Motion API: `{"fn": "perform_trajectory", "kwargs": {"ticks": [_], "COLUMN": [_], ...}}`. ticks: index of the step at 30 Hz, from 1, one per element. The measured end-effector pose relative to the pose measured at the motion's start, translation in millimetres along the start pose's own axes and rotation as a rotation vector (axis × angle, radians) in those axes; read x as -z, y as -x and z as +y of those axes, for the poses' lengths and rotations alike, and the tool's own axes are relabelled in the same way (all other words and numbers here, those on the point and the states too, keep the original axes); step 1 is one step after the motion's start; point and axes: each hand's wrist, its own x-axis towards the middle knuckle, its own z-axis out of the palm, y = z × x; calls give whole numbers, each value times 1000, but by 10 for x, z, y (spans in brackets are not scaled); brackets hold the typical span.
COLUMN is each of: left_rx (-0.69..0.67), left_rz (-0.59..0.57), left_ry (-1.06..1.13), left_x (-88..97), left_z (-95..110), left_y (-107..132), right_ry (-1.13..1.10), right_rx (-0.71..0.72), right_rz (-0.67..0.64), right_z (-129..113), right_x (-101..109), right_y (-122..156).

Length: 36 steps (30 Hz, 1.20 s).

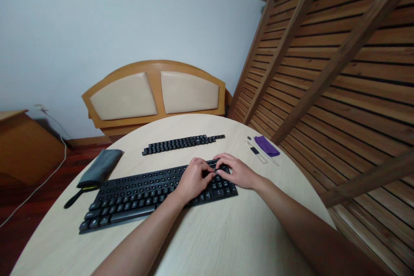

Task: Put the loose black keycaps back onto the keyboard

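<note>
Gray pouch [100, 168] on table [233, 233], left. Black keyboard [139, 200] just beside, centre. Loose keycaps [181, 143] lined up behind. Left hand [196, 177], right hand [237, 171] fingertips narrow, nearly meeting over keyboard's right end; held item unclear. Purple cloth [267, 145] far right.

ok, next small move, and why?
Probably finish at the spot where the left hand and right hand meet before reaching for the loose keycaps: fingertips of both bunch over the right part of the keyboard; the keycaps lie beyond it.

Dim light, soft shadows, stretched edges (noticeably)
</note>
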Motion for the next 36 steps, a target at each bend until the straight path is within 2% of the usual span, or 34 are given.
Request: {"fn": "perform_trajectory", "kwargs": {"ticks": [4, 8, 12, 15, 19, 27, 32, 36], "left_rx": [-49, -91, -62, -44, -48, -51, -50, -46], "left_rz": [-74, -31, -41, -25, -1, 9, 1, -1], "left_ry": [-48, -175, -226, -241, -247, -251, -260, -256], "left_x": [114, 201, 187, 155, 140, 152, 161, 162], "left_z": [-13, -106, -185, -187, -166, -153, -136, -129], "left_y": [-8, 8, 29, 39, 49, 53, 52, 51], "right_ry": [-34, -67, -140, -162, -43, 314, 479, 484], "right_rx": [10, -35, -97, -184, -241, -169, -197, -228], "right_rz": [13, 17, 46, 124, 209, 223, 206, 229], "right_z": [41, 84, 138, 200, 358, 788, 787, 756], "right_x": [3, 10, 1, -13, -44, -98, -125, -135], "right_y": [-2, -3, -23, -55, -128, -472, -608, -607]}}
